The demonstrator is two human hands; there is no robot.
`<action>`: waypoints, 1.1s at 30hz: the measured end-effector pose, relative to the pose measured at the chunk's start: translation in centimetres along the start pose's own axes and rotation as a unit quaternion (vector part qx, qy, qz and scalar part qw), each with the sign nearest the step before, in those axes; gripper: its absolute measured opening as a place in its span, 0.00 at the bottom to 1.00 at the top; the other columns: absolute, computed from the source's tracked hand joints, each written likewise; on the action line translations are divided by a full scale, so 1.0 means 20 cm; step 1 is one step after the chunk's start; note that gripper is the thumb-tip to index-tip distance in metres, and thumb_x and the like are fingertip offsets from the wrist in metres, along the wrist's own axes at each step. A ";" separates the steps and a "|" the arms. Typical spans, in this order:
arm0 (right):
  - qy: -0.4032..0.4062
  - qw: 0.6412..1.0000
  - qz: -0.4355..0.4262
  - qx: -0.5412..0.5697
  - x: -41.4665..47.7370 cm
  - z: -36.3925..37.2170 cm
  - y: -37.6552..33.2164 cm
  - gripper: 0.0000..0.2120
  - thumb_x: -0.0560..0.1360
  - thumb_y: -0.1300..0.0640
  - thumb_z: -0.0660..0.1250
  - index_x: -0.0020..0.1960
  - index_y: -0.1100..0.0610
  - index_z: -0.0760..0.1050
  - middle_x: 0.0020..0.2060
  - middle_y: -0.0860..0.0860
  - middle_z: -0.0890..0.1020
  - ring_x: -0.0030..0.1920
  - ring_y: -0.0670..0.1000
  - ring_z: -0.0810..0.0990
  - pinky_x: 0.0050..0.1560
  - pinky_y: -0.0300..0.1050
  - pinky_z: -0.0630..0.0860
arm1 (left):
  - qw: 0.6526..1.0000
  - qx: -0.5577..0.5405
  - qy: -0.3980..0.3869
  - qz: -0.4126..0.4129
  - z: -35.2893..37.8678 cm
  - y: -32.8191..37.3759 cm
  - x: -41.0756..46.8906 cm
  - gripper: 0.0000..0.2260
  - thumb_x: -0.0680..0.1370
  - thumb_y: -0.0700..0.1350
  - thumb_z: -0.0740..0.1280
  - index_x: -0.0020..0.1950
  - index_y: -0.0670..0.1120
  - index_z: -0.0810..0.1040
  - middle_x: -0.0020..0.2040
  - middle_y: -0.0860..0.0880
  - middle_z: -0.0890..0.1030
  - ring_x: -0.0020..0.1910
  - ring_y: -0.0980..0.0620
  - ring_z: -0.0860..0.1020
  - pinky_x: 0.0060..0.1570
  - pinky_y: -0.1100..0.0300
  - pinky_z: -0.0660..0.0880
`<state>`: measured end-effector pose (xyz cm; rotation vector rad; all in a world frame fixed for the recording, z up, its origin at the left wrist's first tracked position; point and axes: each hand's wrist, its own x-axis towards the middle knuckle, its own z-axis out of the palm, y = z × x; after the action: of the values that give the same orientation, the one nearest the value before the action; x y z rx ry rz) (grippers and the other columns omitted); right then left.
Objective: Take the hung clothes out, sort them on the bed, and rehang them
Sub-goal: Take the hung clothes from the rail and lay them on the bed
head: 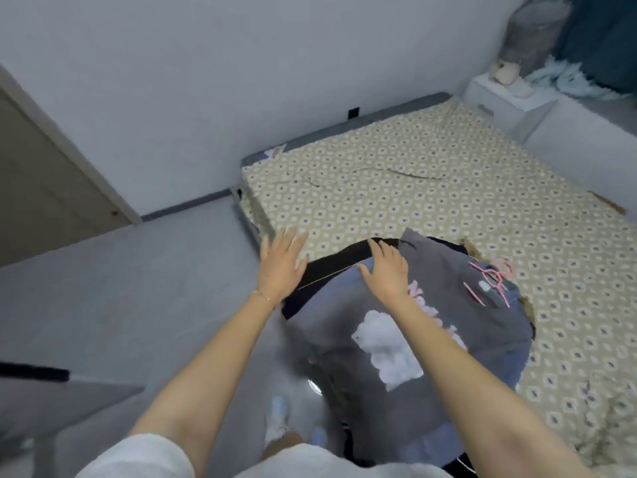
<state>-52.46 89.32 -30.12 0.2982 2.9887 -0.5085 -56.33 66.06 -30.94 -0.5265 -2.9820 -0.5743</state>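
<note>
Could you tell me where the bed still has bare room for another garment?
The bedcover is bare across its middle and far end, up to the nightstand, and right of the clothes pile. The near corner is crowded: the pile, pink hangers, left hand and right hand.

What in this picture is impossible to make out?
Head view:
- Pink lettering on the grey shirt: partly hidden by the right forearm, blurred.
- Black garment: mostly covered by the shirt.
- Pink hanger: blurred, shape unclear.
- Object on the nightstand: too small.
</note>
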 end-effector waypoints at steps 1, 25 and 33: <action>-0.005 0.999 -0.034 -0.005 -0.01 0.03 -0.12 0.30 0.80 0.44 0.62 0.78 0.54 0.59 0.74 0.56 0.66 0.74 0.58 0.62 0.73 0.57 0.61 | 1.000 0.004 0.011 -0.025 -0.06 -0.09 -0.08 0.23 0.83 0.48 0.61 0.78 0.49 0.64 0.79 0.46 0.62 0.79 0.44 0.56 0.75 0.42 0.46; -0.132 0.796 -0.587 -0.066 -1.46 0.82 -2.80 0.31 0.81 0.43 0.59 0.79 0.50 0.53 0.77 0.54 0.60 0.76 0.59 0.56 0.75 0.55 0.55 | 0.822 0.129 0.222 -0.509 -1.12 -1.53 -2.69 0.25 0.81 0.50 0.64 0.78 0.49 0.65 0.78 0.46 0.63 0.78 0.44 0.58 0.74 0.37 0.52; -0.173 0.720 -0.671 -0.040 -1.94 1.01 -3.30 0.32 0.80 0.44 0.59 0.80 0.50 0.51 0.77 0.55 0.58 0.77 0.58 0.54 0.76 0.56 0.51 | 0.724 0.150 0.254 -0.624 -1.27 -1.66 -3.26 0.25 0.81 0.52 0.64 0.78 0.49 0.65 0.78 0.44 0.64 0.78 0.43 0.58 0.74 0.37 0.52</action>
<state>-27.05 14.65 -23.17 -1.8294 2.2807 -0.3832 -6.47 6.87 -26.84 1.5054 -2.3412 -0.1449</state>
